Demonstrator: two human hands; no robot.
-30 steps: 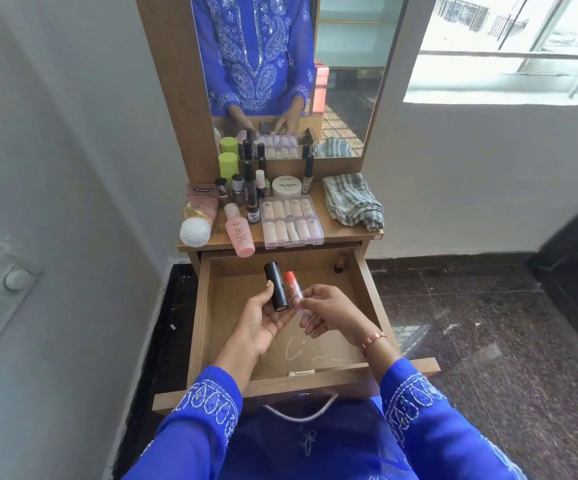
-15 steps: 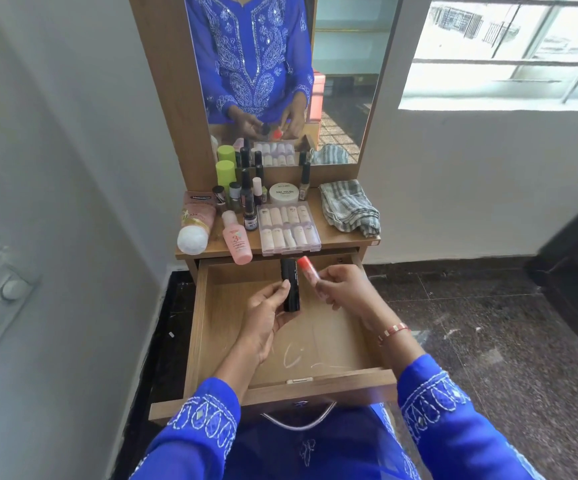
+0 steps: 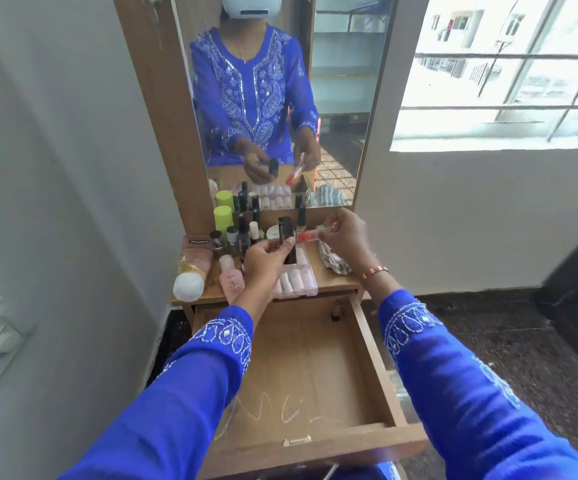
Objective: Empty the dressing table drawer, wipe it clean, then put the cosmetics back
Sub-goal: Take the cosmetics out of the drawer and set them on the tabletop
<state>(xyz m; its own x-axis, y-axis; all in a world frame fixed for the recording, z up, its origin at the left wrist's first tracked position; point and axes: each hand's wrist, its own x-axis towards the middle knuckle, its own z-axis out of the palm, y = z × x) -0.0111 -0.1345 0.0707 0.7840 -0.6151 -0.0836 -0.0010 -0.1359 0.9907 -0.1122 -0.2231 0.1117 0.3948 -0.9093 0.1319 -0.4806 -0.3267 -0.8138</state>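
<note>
The wooden drawer is pulled out below me; white smears mark its floor and one small dark bottle stands in its back right corner. My left hand grips a black tube upright above the tabletop. My right hand pinches a red-tipped clear tube, held sideways over the tabletop, just right of the black tube. Both are above a clear case of pale rolls.
On the tabletop stand several nail-polish bottles, a green-capped bottle, a pink bottle, a peach tube and a striped cloth. A mirror rises behind. Wall is close on the left.
Both hands have lifted out of the drawer and moved forward over the tabletop, carrying the black tube and the red-tipped tube. The camera has tilted up.
</note>
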